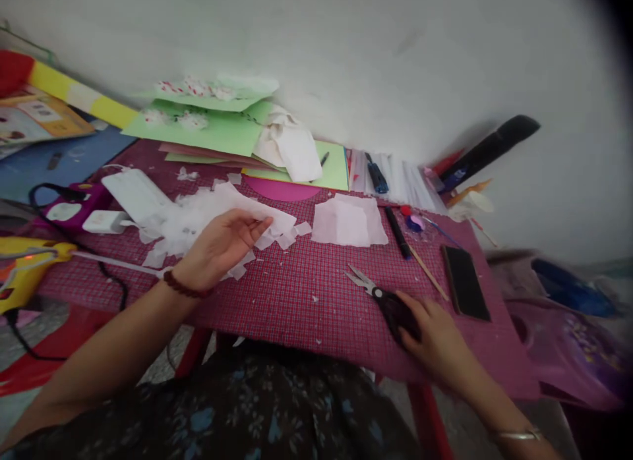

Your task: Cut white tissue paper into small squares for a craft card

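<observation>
Resting left of centre, the left hand (220, 246) lies slack and open on the tissue scraps (198, 213); at lower right, the right hand (435, 345) grasps the scissors (370, 287) lying on the table (306, 302). A careless swing could knock the phone (465, 282) beside them.

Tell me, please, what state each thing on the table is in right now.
Black-handled metal scissors: lying flat, handles covered by the right hand.
Flat black phone: face up, screen dark.
White tissue-paper scraps: cut up, scattered, under the open left hand.
Pale pink paper squares: stacked flat.
Yellow plastic glue gun: lying on its side.
</observation>
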The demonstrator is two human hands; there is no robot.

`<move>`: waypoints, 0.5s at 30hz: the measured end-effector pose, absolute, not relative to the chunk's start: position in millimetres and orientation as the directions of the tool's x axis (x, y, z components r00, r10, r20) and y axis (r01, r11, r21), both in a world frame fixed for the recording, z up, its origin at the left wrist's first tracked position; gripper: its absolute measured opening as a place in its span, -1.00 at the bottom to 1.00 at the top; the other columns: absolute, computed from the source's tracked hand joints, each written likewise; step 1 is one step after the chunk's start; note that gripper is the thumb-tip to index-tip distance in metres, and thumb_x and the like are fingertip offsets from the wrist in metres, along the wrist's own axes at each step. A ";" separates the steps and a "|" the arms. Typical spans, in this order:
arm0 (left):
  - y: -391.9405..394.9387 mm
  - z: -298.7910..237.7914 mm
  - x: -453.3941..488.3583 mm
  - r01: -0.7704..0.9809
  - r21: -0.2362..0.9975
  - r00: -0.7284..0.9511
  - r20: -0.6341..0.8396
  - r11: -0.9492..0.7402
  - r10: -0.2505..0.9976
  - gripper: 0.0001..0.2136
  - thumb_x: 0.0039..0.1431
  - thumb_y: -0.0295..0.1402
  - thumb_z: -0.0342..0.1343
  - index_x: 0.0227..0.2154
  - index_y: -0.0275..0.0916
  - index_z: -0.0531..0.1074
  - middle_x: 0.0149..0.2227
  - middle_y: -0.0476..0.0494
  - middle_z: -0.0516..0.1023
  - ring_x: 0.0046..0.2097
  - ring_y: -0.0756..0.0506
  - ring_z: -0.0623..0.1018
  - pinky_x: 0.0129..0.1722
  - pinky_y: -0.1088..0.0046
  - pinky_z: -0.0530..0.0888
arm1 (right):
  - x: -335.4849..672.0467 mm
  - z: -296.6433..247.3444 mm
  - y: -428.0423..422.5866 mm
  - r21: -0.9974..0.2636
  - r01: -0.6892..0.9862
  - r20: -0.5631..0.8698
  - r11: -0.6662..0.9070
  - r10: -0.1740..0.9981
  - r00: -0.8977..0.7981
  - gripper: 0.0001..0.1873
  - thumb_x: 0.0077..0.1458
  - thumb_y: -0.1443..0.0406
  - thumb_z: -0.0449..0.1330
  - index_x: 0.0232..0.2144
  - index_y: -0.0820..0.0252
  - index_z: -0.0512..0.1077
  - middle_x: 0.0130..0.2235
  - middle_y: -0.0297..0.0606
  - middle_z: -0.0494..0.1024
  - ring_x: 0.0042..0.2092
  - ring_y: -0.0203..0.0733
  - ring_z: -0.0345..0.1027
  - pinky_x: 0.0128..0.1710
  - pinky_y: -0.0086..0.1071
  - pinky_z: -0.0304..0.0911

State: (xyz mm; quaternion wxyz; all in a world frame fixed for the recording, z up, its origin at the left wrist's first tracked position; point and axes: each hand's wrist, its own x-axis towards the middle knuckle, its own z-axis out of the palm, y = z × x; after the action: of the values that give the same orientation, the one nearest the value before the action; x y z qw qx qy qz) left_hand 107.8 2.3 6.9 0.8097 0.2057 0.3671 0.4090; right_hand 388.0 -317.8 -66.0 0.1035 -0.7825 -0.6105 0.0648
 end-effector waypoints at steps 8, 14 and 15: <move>-17.1 6.0 97.9 -0.569 0.514 0.335 -0.568 0.642 0.751 -0.77 0.13 -0.74 0.07 -0.51 -0.33 0.44 -0.52 -0.02 0.53 -0.51 0.08 0.53 -0.50 0.67 0.53 | 373.4 -14.9 -262.1 -0.893 0.350 -0.253 -0.281 0.959 0.123 -0.40 0.20 0.16 0.21 0.23 0.00 0.14 -0.14 -0.11 0.54 -0.13 0.00 0.47 -0.12 -0.09 0.38; -16.8 1.9 103.4 -0.636 0.424 0.300 -0.634 0.645 0.713 -0.77 0.17 -0.72 0.07 -0.50 -0.30 0.42 -0.56 0.02 0.51 -0.57 0.10 0.52 -0.57 0.71 0.50 | 340.6 3.7 -192.3 -0.944 -0.109 -0.234 -0.312 0.864 -0.446 -0.29 0.15 -0.08 0.25 0.20 0.14 0.24 -0.15 -0.18 0.45 -0.12 -0.13 0.40 -0.10 -0.25 0.27; -14.8 2.0 104.1 -0.642 0.415 0.288 -0.649 0.645 0.704 -0.76 0.18 -0.72 0.05 -0.50 -0.30 0.41 -0.56 0.03 0.51 -0.57 0.10 0.52 -0.58 0.71 0.51 | 338.7 3.9 -184.6 -0.933 -0.130 -0.235 -0.335 0.842 -0.486 -0.31 0.14 -0.12 0.23 0.15 0.15 0.29 -0.16 -0.19 0.44 -0.15 -0.15 0.38 -0.12 -0.26 0.27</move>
State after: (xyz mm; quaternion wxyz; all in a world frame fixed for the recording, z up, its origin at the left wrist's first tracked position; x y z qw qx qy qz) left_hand 104.1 -14.8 2.0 0.8017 0.0367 0.4240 0.4197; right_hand 338.7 -184.6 3.9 0.3357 -0.3798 -0.4687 0.7234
